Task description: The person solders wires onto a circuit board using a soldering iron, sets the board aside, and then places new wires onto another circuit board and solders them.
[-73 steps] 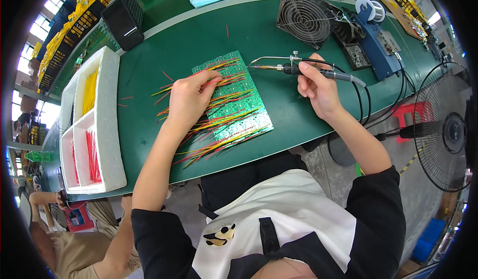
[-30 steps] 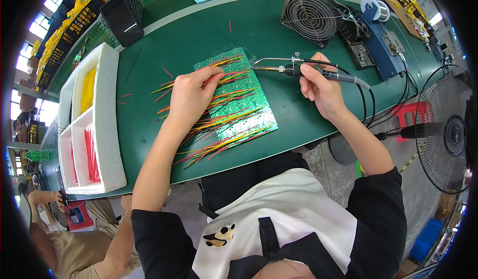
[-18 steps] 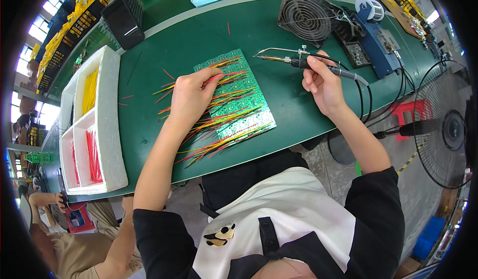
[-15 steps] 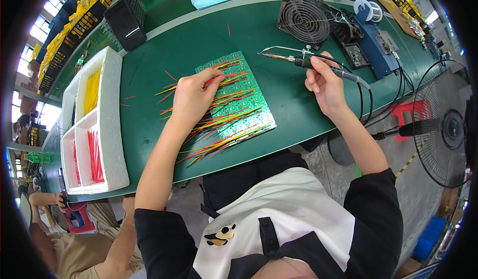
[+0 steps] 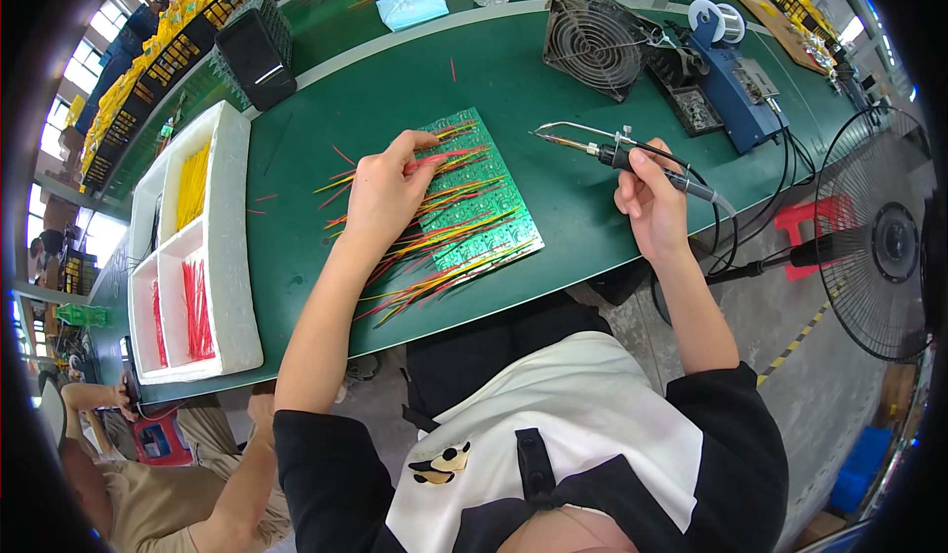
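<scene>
A green circuit board panel point(image 5: 509, 212) lies on the table before me, with rows of red and yellow wires point(image 5: 400, 301) fanning out past its left edge. Over the upper left part of the board, my left hand point(image 5: 388, 188) is closed, pinching a red wire point(image 5: 427, 161) between thumb and fingers. To the right of the board, my right hand point(image 5: 654, 207) grips a soldering iron point(image 5: 617, 156) by its black handle. The iron's tip points left and hangs in the air, apart from the board. A thin curved metal tube runs along above the tip.
A white foam box point(image 5: 247, 286) with red and yellow wires stands at left. Behind are a black box fan point(image 5: 595, 44), a blue soldering station point(image 5: 731, 89) and a solder spool point(image 5: 729, 22). A standing fan point(image 5: 894, 242) is at right; a co-worker's arm point(image 5: 237, 484) shows lower left.
My right hand and the soldering iron have come down toward me and slightly right. My left hand stays at the same wires. The whole view has shifted a little.
</scene>
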The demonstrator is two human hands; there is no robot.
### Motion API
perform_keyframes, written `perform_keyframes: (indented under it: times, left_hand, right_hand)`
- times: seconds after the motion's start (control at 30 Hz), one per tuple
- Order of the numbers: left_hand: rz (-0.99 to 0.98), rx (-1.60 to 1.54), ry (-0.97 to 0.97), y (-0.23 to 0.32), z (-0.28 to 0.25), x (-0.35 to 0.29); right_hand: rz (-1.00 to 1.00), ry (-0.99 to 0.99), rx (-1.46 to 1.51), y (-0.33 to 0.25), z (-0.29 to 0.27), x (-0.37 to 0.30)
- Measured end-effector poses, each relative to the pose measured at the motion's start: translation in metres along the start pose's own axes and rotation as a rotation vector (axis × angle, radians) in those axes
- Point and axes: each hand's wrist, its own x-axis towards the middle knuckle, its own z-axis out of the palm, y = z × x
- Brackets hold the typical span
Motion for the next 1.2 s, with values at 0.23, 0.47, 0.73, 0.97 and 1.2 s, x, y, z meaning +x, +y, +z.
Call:
perform_keyframes:
  times: [0.23,0.47,0.73,0.97,1.2]
  left_hand:
    - [0.02,0.029,-0.019,-0.006,-0.027,0.001]
    - [-0.038,0.015,0.144,0.016,-0.058,0.001]
    - [0.181,-0.058,-0.037,0.025,-0.006,-0.014]
    - [0.222,-0.064,0.05,0.015,0.011,-0.018]
    - [0.256,-0.006,0.05,0.01,0.012,-0.019]
  right_hand:
    - [-0.061,-0.007,0.111,0.006,-0.003,-0.005]
    - [-0.073,0.029,0.106,0.006,0.0,-0.01]
    - [-0.096,0.024,0.032,0.011,0.011,-0.017]
    - [-0.124,0.016,-0.108,0.012,0.012,-0.018]
    - [-0.118,0.0,-0.153,0.01,0.016,-0.019]
